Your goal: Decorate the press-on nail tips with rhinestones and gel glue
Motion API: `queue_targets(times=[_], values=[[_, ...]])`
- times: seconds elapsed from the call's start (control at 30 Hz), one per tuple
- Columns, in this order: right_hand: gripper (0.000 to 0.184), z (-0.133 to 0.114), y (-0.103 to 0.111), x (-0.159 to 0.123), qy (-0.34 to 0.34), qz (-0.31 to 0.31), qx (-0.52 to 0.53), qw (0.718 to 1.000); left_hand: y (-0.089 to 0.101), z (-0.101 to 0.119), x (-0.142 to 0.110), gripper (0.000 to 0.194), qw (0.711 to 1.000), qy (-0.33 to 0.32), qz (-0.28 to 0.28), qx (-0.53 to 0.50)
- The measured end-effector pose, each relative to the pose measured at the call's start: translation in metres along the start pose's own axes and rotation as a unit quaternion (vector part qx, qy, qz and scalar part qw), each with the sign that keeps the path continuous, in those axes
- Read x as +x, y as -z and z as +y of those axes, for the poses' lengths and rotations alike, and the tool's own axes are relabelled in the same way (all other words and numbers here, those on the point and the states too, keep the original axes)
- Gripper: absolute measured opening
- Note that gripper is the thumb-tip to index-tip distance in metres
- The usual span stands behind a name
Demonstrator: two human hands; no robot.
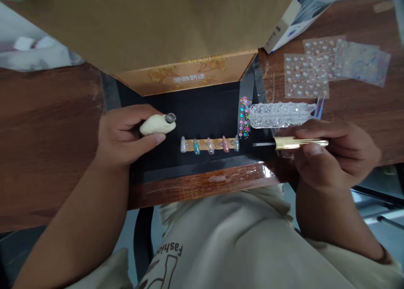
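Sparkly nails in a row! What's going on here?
A person has both hands busy. The left hand holds a rounded, cream-coloured thing with a dark, shiny end. The right hand holds a gold-handled brush, its thin tip pointing toward the nails. The five sparkly nails sit on a tan strip on the black mat, and neither hand is touching them. Tiny colourful flowers lie nearby, beside a clear case.

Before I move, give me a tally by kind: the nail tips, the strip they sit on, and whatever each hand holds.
Nail tips: 5
Strip: 1
Cream-white piece in the left hand: 1
Gold-handled tool in the right hand: 1
Total: 8
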State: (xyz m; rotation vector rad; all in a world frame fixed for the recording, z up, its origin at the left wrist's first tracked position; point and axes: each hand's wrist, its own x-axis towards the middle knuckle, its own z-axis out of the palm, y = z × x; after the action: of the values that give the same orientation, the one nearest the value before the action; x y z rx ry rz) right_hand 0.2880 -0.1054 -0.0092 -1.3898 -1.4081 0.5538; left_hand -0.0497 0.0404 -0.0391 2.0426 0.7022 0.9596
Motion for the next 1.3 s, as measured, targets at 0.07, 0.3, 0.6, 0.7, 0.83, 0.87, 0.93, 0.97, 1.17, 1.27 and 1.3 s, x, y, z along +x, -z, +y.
queue_targets(times=[0.07,0.3,0.6,0.7,0.83,0.87,0.93,0.97,1.17,1.27,1.3], values=[[0.019,-0.018,-0.007,0.016,0.033,0.012,0.006,0.999,0.000,0.004,0.002,0.023,1.000,0.009,-0.015,0.002],[0.009,-0.053,-0.057,0.086,0.122,-0.081,-0.023,0.989,-0.002,0.016,0.004,0.021,0.999,0.023,-0.027,0.004],[0.007,-0.046,-0.073,0.090,0.130,-0.136,-0.039,0.981,-0.004,0.019,0.004,0.020,0.999,0.028,-0.044,0.009],[0.006,-0.048,-0.075,0.092,0.136,-0.164,-0.048,0.976,-0.004,0.019,0.004,0.019,0.999,0.028,-0.044,0.011],[0.007,-0.050,-0.084,0.095,0.154,-0.213,-0.051,0.964,-0.004,0.020,0.006,0.019,0.999,0.020,-0.040,0.020],[0.008,-0.050,-0.088,0.095,0.157,-0.230,-0.052,0.959,-0.005,0.021,0.006,0.019,0.999,0.017,-0.039,0.024],[0.009,-0.051,-0.094,0.096,0.158,-0.257,-0.053,0.952,-0.005,0.022,0.007,0.018,0.999,0.011,-0.039,0.030],[0.010,-0.051,-0.097,0.097,0.159,-0.265,-0.052,0.950,-0.005,0.022,0.007,0.017,0.999,0.009,-0.040,0.033],[0.013,-0.051,-0.093,0.096,0.121,-0.248,-0.024,0.961,-0.006,0.023,0.006,0.020,0.999,-0.003,-0.034,0.042],[0.015,-0.045,-0.080,0.094,0.079,-0.214,0.017,0.973,-0.006,0.023,0.006,0.020,0.998,-0.007,-0.038,0.045],[0.015,-0.042,-0.075,0.094,0.062,-0.198,0.036,0.978,-0.006,0.022,0.006,0.020,0.998,-0.008,-0.038,0.046]])
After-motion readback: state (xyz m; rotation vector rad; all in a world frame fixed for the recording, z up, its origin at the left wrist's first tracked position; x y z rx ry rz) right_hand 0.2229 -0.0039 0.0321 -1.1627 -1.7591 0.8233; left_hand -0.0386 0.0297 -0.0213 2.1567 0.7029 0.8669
